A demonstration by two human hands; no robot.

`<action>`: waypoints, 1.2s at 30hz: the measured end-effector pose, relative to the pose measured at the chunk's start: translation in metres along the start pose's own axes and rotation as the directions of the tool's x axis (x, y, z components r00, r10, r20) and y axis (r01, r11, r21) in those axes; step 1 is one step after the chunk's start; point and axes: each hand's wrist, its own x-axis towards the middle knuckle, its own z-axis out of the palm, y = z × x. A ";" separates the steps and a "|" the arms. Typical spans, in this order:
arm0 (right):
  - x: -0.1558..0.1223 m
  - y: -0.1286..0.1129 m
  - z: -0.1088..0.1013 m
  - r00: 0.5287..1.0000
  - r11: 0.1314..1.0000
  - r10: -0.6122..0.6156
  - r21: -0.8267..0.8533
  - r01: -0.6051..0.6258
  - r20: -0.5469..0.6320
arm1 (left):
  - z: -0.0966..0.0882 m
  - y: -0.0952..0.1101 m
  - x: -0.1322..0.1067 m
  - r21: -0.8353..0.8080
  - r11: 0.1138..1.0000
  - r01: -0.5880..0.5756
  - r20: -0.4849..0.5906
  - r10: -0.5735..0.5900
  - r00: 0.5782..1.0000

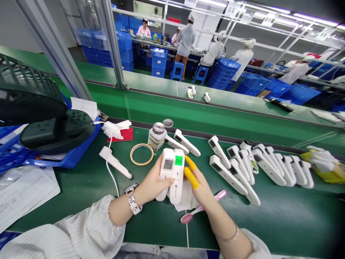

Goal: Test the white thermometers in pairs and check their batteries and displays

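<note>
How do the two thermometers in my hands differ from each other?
The right thermometer has a lit green screen; the left thermometer has a dark grey, unlit screen. The right thermometer sits against the right hand, whose fingers wear yellow finger cots; the left thermometer is gripped by the left hand, thumb across its body. Both are white, handheld, held side by side with screens facing up.

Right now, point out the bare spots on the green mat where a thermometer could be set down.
Bare mat lies right of the pink toothbrush, below the row of white thermometers. Another patch sits between the tape ring and papers. Behind the hands is crowded.
</note>
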 end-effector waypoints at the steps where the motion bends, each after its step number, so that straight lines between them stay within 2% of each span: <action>1: 0.000 -0.001 0.000 1.000 1.000 0.005 -0.010 -0.005 0.007 | 0.000 0.000 0.000 0.017 1.000 -0.009 0.001 0.009 1.000; 8: -0.001 -0.008 0.001 0.999 1.000 0.015 -0.004 -0.015 0.038 | 0.000 0.002 -0.001 0.103 0.995 -0.013 -0.014 0.015 1.000; 16: -0.001 -0.009 0.001 1.000 0.999 0.007 -0.044 -0.007 0.014 | 0.000 0.003 -0.001 0.112 0.994 -0.010 -0.014 0.012 1.000; 25: 0.000 -0.007 0.000 1.000 0.997 -0.027 -0.076 0.028 0.012 | -0.001 0.002 0.000 0.075 0.997 -0.016 -0.009 0.016 1.000; 32: -0.001 -0.009 0.001 1.000 0.996 -0.005 -0.093 0.007 0.022 | -0.002 -0.001 0.000 -0.037 0.996 0.075 -0.033 -0.077 0.997; 36: -0.002 -0.011 0.001 0.997 0.993 -0.041 -0.107 0.047 0.066 | -0.002 -0.002 0.001 -0.053 0.995 0.088 -0.052 -0.090 0.995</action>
